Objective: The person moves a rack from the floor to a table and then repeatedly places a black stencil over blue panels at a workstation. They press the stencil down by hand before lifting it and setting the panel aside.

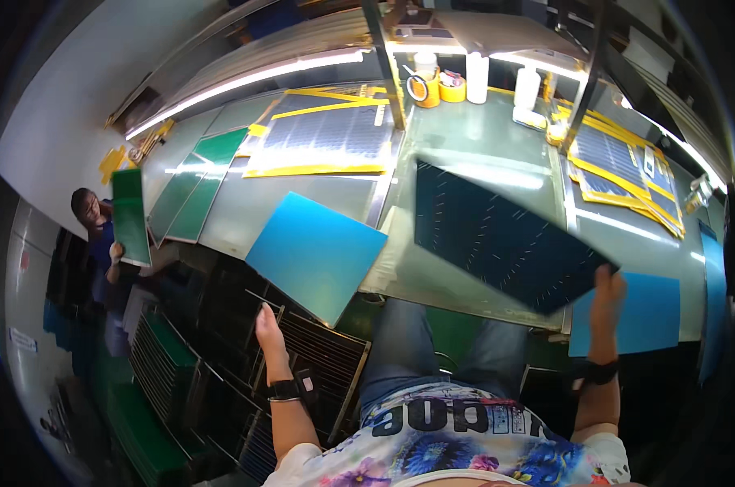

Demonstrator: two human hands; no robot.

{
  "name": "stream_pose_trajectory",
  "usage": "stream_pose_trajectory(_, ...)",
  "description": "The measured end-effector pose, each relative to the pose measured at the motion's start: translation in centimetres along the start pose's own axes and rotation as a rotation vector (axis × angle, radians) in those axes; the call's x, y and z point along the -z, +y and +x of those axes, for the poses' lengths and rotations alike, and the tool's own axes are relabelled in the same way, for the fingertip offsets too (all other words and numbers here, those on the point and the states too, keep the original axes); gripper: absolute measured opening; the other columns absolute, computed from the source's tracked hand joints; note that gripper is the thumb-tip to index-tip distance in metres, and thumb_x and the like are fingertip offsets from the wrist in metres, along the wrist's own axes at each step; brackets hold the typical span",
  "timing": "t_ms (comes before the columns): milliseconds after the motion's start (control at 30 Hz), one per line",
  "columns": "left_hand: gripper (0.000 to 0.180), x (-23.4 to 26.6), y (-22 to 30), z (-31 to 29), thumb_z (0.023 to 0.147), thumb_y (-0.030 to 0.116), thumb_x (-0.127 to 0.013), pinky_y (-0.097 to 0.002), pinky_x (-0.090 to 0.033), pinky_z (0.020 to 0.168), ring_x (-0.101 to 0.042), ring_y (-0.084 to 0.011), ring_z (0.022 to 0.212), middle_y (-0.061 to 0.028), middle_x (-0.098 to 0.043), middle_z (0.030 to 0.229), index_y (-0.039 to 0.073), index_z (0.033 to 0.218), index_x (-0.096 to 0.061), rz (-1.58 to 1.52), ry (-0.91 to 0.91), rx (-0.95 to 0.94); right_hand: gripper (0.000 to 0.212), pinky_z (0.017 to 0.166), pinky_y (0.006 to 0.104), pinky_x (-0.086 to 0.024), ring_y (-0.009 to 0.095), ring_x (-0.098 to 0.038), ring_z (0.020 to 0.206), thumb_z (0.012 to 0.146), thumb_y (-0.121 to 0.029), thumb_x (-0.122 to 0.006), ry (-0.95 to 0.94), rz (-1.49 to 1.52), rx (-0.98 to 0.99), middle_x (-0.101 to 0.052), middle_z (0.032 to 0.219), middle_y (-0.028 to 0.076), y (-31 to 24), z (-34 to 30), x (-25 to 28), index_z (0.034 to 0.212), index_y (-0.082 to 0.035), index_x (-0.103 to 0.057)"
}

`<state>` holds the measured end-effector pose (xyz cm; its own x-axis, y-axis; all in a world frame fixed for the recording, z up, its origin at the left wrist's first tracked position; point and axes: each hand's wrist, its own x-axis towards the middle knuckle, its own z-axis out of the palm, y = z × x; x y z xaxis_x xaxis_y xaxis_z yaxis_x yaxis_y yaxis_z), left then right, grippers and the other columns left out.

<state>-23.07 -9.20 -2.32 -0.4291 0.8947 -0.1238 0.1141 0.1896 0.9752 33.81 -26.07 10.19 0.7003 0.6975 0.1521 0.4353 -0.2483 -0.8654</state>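
Observation:
My right hand grips a dark rectangular panel by its right-hand corner. Rows of small light marks cross the panel, which is held tilted above the greenish worktable. My left hand is off the table with its fingers stretched upward, holding nothing. It is nearest to a blue sheet that lies on the table and juts over the front edge. Another blue sheet lies at the right, partly behind my right hand.
A slatted metal rack stands below my left hand. Yellow-edged panels lie at the back left, and similar panels at the right. Bottles and tape rolls stand at the back. A co-worker at far left holds a green board.

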Motion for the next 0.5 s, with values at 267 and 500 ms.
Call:
stream_pose_trajectory(267,0.052,-6.3,-1.4,-0.9,0.086,0.053,-0.051,-0.038,-0.046,0.083,-0.056,-0.0235,0.095,-0.0087,-0.058,0.102,0.004,0.106,-0.054,-0.709,-0.409,0.558,0.028,0.064,0.0248,-0.049,0.013,-0.06,0.074,0.092,-0.03,-0.052,-0.274,0.785,-0.464,-0.063,0.087,0.004,9.9,6.8,-4.8,0.097,-0.004,-0.058)
stream_pose_trajectory(500,0.02,-7.5,-0.7,-0.8,0.09,0.013,-0.054,-0.037,-0.051,0.076,-0.059,-0.0237,0.091,-0.0084,-0.058,0.105,0.007,0.108,-0.049,-0.763,-0.346,0.407,0.026,0.078,0.0284,-0.046,0.019,-0.058,0.09,0.089,-0.015,-0.052,-0.127,0.015,0.029,-0.061,0.1,0.012,8.4,9.9,-6.2,0.107,0.004,-0.056)
